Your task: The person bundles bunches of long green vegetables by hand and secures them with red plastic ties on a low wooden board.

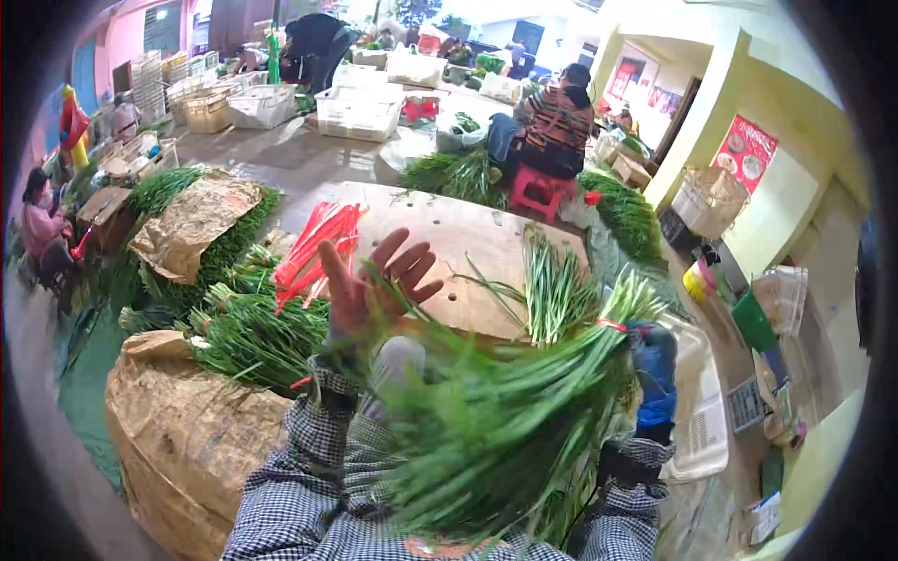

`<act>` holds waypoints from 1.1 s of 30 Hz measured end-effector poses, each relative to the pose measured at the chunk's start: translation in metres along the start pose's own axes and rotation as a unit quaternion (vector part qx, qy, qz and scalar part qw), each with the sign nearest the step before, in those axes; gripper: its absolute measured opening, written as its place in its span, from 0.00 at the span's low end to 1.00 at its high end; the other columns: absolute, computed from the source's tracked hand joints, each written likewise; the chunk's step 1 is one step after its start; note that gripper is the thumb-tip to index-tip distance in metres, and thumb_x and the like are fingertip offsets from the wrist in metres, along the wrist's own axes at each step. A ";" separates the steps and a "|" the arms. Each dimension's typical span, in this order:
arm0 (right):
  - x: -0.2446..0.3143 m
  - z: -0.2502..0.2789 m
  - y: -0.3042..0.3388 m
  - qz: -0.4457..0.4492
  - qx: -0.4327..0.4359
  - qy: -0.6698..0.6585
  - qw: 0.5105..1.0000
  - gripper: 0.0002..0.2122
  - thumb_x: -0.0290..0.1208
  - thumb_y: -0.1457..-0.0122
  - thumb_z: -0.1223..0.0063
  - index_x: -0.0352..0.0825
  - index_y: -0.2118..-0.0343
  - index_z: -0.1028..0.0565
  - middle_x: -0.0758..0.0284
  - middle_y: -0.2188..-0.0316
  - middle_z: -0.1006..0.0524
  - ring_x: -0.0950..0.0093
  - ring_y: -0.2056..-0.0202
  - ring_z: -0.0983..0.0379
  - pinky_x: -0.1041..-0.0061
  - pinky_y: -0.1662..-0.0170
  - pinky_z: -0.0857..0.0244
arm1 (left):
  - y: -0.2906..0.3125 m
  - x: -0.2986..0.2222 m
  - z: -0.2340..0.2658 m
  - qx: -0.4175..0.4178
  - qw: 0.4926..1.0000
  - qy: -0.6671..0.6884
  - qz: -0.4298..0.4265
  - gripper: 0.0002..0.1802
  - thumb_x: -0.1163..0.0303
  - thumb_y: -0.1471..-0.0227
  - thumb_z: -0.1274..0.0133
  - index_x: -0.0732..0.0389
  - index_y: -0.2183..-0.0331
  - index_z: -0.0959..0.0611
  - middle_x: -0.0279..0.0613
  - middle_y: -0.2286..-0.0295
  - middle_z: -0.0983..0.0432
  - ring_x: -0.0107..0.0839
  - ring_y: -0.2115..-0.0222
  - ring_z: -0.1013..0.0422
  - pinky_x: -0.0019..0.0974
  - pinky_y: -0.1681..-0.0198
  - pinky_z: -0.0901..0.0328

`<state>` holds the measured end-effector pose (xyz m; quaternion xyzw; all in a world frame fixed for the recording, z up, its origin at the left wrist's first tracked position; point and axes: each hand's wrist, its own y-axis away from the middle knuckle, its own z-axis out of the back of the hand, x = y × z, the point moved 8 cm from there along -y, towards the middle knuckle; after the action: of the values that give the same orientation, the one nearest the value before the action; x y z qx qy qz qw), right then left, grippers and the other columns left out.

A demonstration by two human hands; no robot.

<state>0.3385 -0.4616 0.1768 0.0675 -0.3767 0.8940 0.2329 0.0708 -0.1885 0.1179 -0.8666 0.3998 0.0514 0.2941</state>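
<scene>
My right hand point(654, 374), in a blue glove, is closed around a thick bunch of chives point(533, 402) near its pale stem ends. A red band goes round the stems there. The long green leaves hang to the left over my lap, smeared by motion. Bare, with fingers spread and palm showing, my left hand point(369, 290) is raised left of the bunch; a blurred leaf or two crosses in front of it. Behind that hand a pile of red plastic strips point(323, 245) lies on the wooden board point(458, 229). Loose chives point(554, 285) rest on the board's right part.
Tied chive bunches point(257, 327) are heaped at my left, beside a brown sack point(196, 425). A white plastic crate point(702, 402) stands at my right. Farther off, a person point(557, 117) sits on a red stool point(541, 192) among more greens. White crates point(360, 112) stand behind.
</scene>
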 end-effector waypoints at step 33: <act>0.193 -0.069 -0.045 0.219 0.012 -0.215 0.952 0.19 0.22 0.50 0.50 0.38 0.53 0.30 0.64 0.73 0.25 0.75 0.79 0.30 0.77 0.75 0.36 | -0.026 0.062 0.025 0.003 0.984 0.088 0.158 0.53 0.31 0.60 0.58 0.74 0.51 0.38 0.53 0.61 0.29 0.44 0.63 0.29 0.49 0.54 0.36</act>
<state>0.1924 -0.3155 0.2142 0.1770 -0.4125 0.8918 -0.0558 0.1351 -0.2031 0.0890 -0.7929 0.5559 0.0191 0.2487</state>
